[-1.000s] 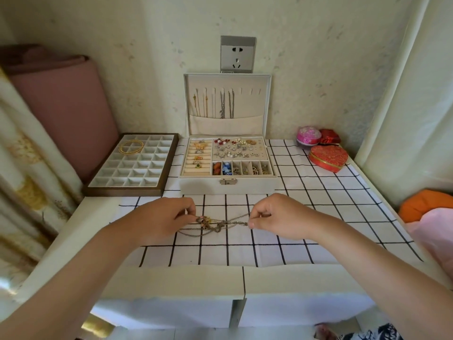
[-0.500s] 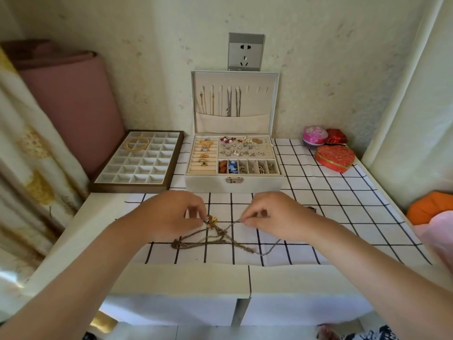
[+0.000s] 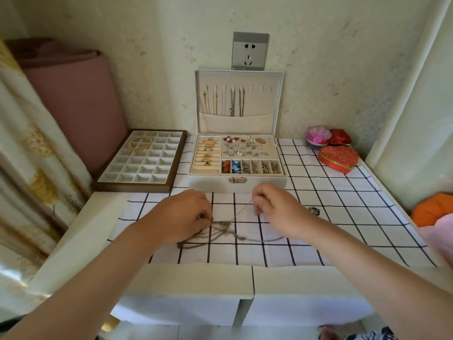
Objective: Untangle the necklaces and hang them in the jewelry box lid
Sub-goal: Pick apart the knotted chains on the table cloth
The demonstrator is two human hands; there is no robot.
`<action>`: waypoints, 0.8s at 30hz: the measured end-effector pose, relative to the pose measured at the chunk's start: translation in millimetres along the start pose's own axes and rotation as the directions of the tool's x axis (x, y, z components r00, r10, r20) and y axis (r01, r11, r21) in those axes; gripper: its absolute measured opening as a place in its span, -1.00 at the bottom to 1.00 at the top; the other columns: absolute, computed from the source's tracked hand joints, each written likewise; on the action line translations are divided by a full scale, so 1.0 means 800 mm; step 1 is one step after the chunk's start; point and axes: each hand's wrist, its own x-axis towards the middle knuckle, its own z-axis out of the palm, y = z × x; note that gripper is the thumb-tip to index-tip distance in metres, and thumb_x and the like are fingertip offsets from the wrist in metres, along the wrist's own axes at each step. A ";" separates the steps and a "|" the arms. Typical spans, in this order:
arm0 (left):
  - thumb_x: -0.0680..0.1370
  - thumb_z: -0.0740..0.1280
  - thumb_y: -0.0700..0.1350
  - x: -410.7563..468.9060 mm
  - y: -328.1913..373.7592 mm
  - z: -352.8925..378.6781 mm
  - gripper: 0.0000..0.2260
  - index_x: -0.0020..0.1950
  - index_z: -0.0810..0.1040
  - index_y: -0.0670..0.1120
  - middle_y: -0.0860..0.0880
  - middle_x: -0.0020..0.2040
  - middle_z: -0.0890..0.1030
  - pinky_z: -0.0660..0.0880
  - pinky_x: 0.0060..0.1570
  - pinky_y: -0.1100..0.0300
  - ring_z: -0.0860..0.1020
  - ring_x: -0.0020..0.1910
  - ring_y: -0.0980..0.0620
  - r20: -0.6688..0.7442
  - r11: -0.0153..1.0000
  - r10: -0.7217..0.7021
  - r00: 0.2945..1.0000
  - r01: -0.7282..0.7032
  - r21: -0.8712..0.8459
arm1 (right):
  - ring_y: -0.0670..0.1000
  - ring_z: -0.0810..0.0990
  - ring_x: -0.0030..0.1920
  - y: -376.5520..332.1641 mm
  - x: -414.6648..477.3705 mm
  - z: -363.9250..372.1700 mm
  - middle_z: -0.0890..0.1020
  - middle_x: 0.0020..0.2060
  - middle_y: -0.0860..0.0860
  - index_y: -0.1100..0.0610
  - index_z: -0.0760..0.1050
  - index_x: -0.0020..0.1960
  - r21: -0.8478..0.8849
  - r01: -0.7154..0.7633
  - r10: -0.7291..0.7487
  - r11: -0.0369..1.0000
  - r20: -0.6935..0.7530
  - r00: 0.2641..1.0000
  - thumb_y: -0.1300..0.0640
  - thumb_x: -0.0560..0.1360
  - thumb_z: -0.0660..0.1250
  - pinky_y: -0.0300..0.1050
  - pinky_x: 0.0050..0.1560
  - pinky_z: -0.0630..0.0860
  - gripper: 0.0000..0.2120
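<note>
A tangle of thin necklace chains [image 3: 220,231] lies on the checked cloth in front of me, blurred by motion. My left hand [image 3: 186,212] pinches the knot at its left end. My right hand [image 3: 274,207] holds one thin strand raised up and to the right of the knot. Behind them stands the white jewelry box [image 3: 236,185], its lid [image 3: 239,77] upright against the wall. Several chains [image 3: 232,101] hang from hooks in the lid above a fabric pocket. The three rightmost hooks carry nothing.
A brown compartment tray [image 3: 137,185] holding gold bangles [image 3: 139,143] sits left of the box. A red heart box [image 3: 339,155], a pink round box [image 3: 317,136] and a small red box [image 3: 340,137] stand at back right. A small dark pendant [image 3: 313,210] lies right of my right hand.
The tangle has dropped from between my hands onto the cloth. My right hand has lifted one strand up and away to the right while my left hand keeps the knot down.
</note>
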 end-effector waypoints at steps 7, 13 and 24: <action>0.61 0.28 0.04 0.002 -0.007 -0.009 -0.95 -0.04 0.50 0.18 0.18 -0.10 0.58 0.48 -0.16 0.24 0.52 -0.13 0.20 -0.013 0.988 -0.146 0.989 0.146 0.045 | -0.05 0.43 -0.34 0.023 -0.004 -0.024 0.48 -0.31 -0.09 0.00 0.42 -0.04 -0.005 -0.105 0.104 0.994 -0.112 0.988 0.12 0.68 0.16 -0.19 -0.31 0.36 -0.87; 0.61 0.26 0.01 0.004 -0.012 -0.020 -0.94 0.02 0.51 0.16 0.14 -0.04 0.60 0.52 -0.09 0.20 0.52 -0.08 0.12 -0.024 0.954 -0.243 0.970 0.243 0.176 | -0.02 0.50 -0.34 0.037 -0.007 -0.025 0.54 -0.33 -0.08 0.02 0.42 0.01 -0.361 -0.173 0.092 0.917 -0.230 0.969 0.09 0.65 0.19 -0.07 -0.38 0.39 -0.93; 0.60 0.29 0.11 0.020 0.040 0.015 -0.86 0.10 0.57 0.14 0.14 0.01 0.53 0.41 -0.08 0.21 0.46 0.06 0.12 -0.145 0.995 -0.029 0.989 0.043 0.094 | 0.07 0.53 -0.19 0.003 0.002 0.019 0.57 -0.21 0.00 0.10 0.66 -0.05 -0.512 0.307 -0.430 0.802 -0.138 0.892 0.20 0.47 0.44 -0.07 -0.24 0.48 -0.92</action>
